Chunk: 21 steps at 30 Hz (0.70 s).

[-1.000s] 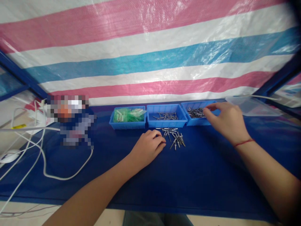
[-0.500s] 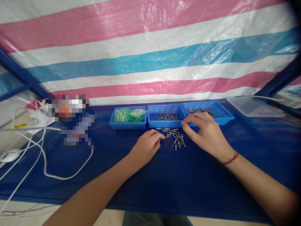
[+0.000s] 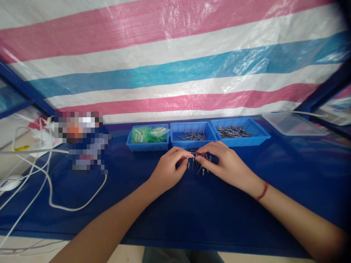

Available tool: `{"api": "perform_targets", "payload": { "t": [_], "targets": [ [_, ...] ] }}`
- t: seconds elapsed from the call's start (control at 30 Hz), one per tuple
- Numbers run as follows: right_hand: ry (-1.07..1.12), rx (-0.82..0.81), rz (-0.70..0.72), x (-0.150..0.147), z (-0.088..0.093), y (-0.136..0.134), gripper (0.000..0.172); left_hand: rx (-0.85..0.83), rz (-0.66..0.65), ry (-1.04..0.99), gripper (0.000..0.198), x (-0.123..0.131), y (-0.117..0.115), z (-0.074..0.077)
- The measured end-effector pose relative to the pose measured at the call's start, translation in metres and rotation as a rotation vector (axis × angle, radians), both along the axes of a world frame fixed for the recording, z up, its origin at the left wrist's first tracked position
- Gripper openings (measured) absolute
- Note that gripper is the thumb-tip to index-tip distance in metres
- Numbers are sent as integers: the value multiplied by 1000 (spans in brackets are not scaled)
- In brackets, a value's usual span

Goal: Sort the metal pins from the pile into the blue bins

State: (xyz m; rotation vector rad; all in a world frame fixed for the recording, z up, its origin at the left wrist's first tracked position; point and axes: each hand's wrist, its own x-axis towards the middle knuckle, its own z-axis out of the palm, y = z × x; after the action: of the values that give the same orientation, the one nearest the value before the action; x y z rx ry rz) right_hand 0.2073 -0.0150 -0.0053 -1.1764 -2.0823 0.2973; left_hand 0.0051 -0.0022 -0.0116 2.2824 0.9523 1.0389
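Note:
A small loose pile of metal blind rivets (image 3: 203,169) lies on the blue table in front of the middle bin. My left hand (image 3: 170,168) is at the pile's left side, its thumb and forefinger closed around a rivet whose end shows below the fingertips. From the right, my right hand (image 3: 223,160) reaches over the pile, thumb and forefinger pinched close to the left fingertips. A rivet seems to be between them, though the fingers cover most of it. Behind the hands, the middle blue bin (image 3: 193,142) holds some rivets, and the right blue bin (image 3: 242,141) holds more.
A left blue bin (image 3: 148,147) contains green packets. At the back right lies a translucent plastic lid (image 3: 296,125). White cables (image 3: 78,209) and a white mouse (image 3: 11,182) occupy the left side, beside a pixelated area. A striped sheet (image 3: 175,76) hangs behind the table.
My right hand has moved left and down from the front of the right bin to the rivet pile, and its fingers have come together. My left hand has shifted slightly toward the pile.

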Motion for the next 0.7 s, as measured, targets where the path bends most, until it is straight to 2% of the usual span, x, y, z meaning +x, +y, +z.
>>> {"api": "perform_targets", "payload": {
  "t": [0.17, 0.27, 0.5, 0.6, 0.7],
  "targets": [
    [197, -202, 0, -7, -4, -3, 15, 30, -69, -68, 18, 1, -4, 4],
    [318, -269, 34, -10, -5, -5, 18, 14, -79, -80, 18, 2, -6, 6],
    [402, -285, 33, -14, -4, -8, 22, -63, -32, -106, 19, 4, -6, 0],
    [384, -261, 30, -14, -3, -9, 18, -61, 36, -16, 17, 4, -7, -2],
    [364, -234, 21, -15, -1, -10, 16, -56, 20, 81, 12, 3, -7, 0]
  ]
}}
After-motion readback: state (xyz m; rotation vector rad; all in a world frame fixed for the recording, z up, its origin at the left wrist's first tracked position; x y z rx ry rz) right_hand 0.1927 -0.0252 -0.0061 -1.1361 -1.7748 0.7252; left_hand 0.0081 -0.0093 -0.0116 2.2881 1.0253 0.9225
